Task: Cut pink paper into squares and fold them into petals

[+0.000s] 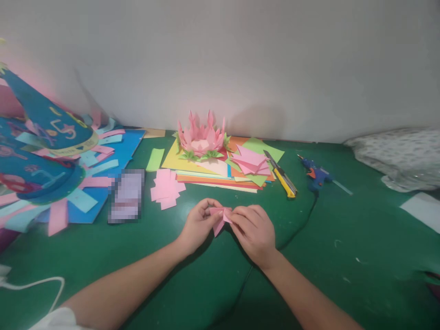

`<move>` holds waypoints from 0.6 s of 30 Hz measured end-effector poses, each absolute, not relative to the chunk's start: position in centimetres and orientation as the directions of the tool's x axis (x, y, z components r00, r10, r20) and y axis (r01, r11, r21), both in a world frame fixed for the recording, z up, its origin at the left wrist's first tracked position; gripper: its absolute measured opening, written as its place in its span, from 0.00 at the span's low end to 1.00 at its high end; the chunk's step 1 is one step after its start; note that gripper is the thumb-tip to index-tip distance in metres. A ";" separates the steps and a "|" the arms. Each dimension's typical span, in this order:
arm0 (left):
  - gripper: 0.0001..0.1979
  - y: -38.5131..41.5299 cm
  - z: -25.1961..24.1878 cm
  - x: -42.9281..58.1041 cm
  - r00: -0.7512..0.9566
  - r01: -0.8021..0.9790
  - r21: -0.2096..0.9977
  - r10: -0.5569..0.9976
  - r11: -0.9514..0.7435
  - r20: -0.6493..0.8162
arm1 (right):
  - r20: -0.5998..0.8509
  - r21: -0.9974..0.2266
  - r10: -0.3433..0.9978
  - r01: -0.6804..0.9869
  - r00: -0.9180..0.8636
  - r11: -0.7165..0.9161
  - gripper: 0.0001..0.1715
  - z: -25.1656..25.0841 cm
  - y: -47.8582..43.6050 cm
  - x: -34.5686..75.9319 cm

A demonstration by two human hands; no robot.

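A partly folded piece of pink paper (pixel 217 224) is held just above the green table, between both hands. My left hand (pixel 201 224) pinches its left side, thumb over the front. With bent fingers my right hand (pixel 256 231) grips the right side, where a small flap stands out. Beyond the hands lies a loose pile of pink paper slips (pixel 167 189). Farther back, a pink folded-paper lotus (pixel 202 137) with green leaves sits on a stack of coloured paper (pixel 216 181). Several folded pink pieces (pixel 250 160) rest beside it.
A yellow box cutter (pixel 283 178) lies right of the stack. Farther right is a blue glue gun (pixel 316 174), its cord running under my right arm. Decorated blue cone hats (pixel 51 114) crowd the left, near a blurred-out rectangular object (pixel 127 195). A wall (pixel 220 55) closes the back.
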State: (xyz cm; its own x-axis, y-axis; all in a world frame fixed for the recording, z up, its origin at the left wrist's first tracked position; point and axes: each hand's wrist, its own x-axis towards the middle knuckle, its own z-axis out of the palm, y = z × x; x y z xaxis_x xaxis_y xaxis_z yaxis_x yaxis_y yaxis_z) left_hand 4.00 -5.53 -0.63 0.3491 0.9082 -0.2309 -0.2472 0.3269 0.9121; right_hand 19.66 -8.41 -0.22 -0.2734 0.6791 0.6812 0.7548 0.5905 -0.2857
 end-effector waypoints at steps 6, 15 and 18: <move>0.16 -5.5 -0.4 4.1 0.364 -0.287 0.891 0.901 0.351 -0.237 | 0.681 -0.267 0.677 0.766 -0.279 0.584 0.09 -0.2 -8.4 19.6; 0.14 -5.5 -0.8 3.9 0.373 -0.307 0.874 0.892 0.378 -0.255 | 0.659 -0.243 0.696 0.796 -0.284 0.555 0.11 0.0 -8.4 19.7; 0.15 -5.4 -0.8 3.8 0.363 -0.317 0.868 0.894 0.383 -0.262 | 0.639 -0.250 0.712 0.797 -0.290 0.549 0.12 0.0 -8.3 19.6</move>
